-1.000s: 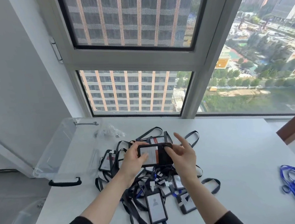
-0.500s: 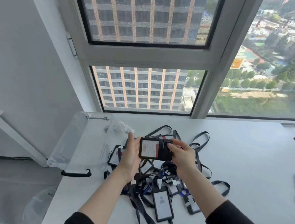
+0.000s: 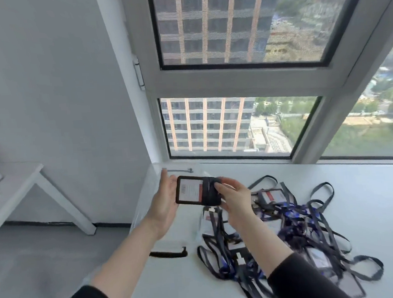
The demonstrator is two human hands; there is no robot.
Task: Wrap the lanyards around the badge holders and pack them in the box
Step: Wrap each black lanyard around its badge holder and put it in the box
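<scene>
White walls meet a big window (image 3: 235, 122) over city blocks, and a white surface (image 3: 350, 198) runs beneath it. Both hands hold a badge holder (image 3: 192, 192) above the clear box (image 3: 168, 254) at the surface's left edge. Its long axis lies left to right and the card faces the camera. The left hand (image 3: 164, 203) backs the bare end with nearly straight fingers. The right hand (image 3: 234, 200) pinches the lanyard-wrapped end. Tangled lanyards (image 3: 290, 223) lie to the right.

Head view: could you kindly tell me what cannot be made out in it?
All in the head view.
Badge holder: card print too small to read; right hand and wrapped lanyard cover its right end.
Clear box: contents unclear; see-through walls blur, left hand and forearm cross it.
Lanyard pile: motion blur, tangled straps hide the holder count; bottom edge cuts off the nearest holders.
</scene>
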